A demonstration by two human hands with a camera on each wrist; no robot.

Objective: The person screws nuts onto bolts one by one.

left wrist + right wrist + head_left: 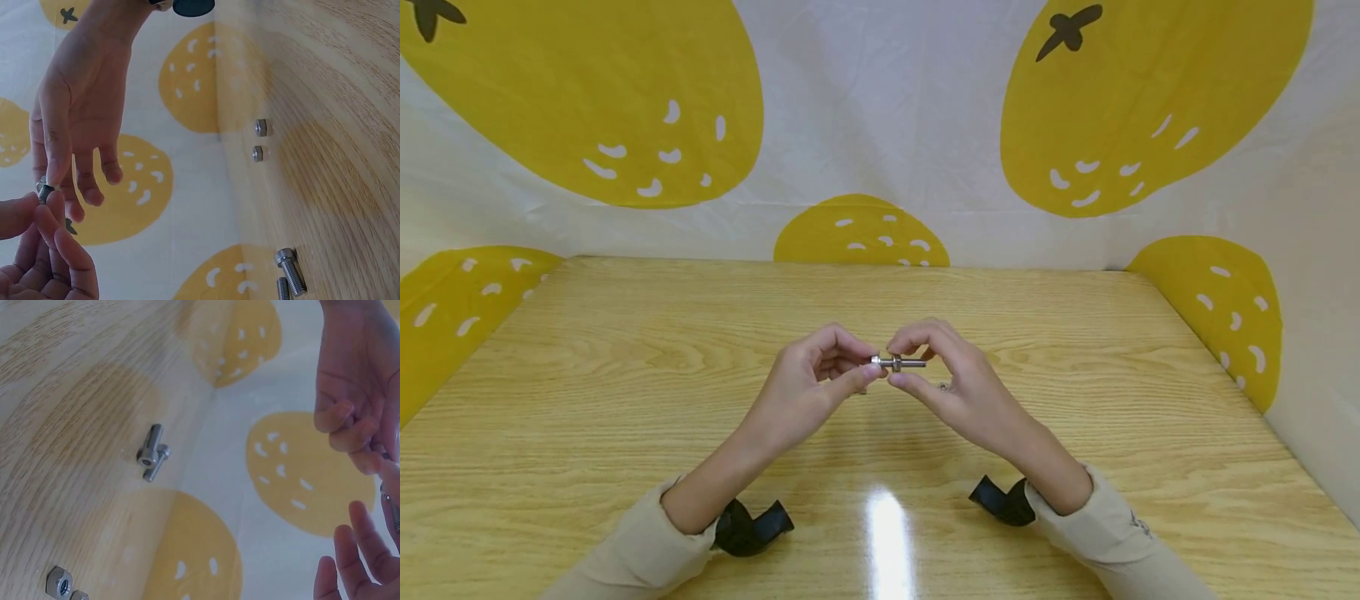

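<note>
A silver bolt (913,363) is held level above the table, its threaded end pointing right. My left hand (805,379) pinches its head between thumb and forefinger. A nut (897,363) sits partway along the thread. From the other side, the thumb and forefinger of my right hand (958,383) close around this nut, with the bolt's end reaching in toward the palm. In the left wrist view, fingertips hide most of the bolt. The right wrist view catches the bolt only at its right edge.
Two loose nuts, one larger (59,582) and one smaller (79,595), lie on the wooden table (700,317). Two socket-head bolts, a thick one (289,272) and a thinner one (283,289), lie close together there. A white curtain (880,108) with yellow fruit prints borders the table.
</note>
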